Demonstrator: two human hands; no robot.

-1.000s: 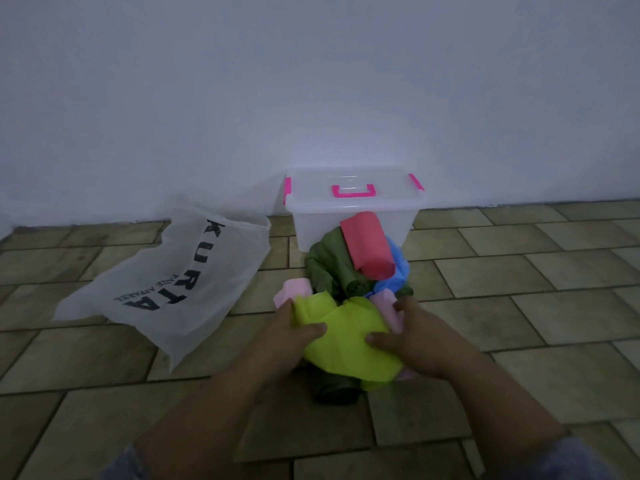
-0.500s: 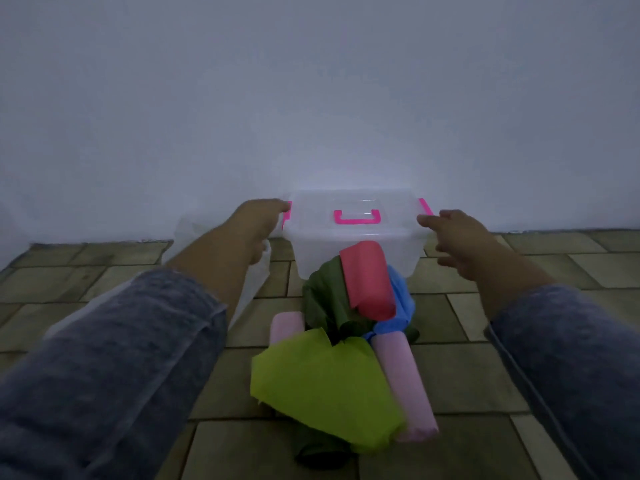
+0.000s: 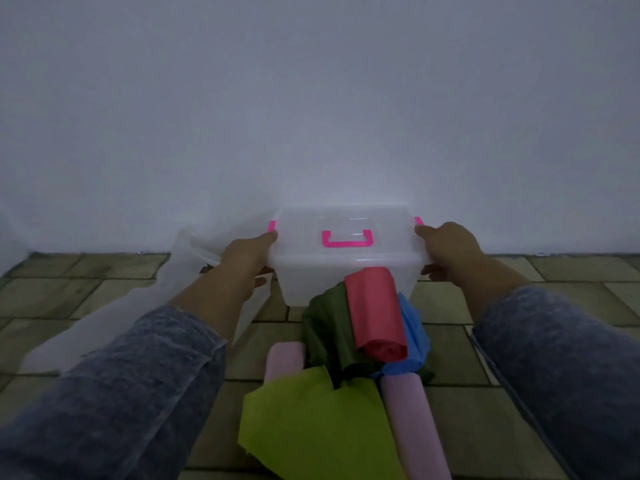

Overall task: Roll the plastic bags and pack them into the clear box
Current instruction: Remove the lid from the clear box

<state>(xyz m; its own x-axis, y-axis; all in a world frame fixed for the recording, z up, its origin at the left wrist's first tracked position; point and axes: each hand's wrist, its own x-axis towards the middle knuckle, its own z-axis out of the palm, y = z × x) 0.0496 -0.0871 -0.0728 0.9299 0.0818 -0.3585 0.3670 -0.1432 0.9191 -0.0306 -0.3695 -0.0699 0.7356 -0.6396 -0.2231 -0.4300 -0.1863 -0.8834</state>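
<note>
The clear box is at the foot of the white wall with its lid on (handle and side latches bright pink). Each grip is closed on one end: left hand on the left rim, right hand on the right, thumbs on top. Just before it on the tiled floor lie the plastic bags: a red roll leaning on the box over dark green and blue bags, two pink rolls and a flat yellow-green bag.
</note>
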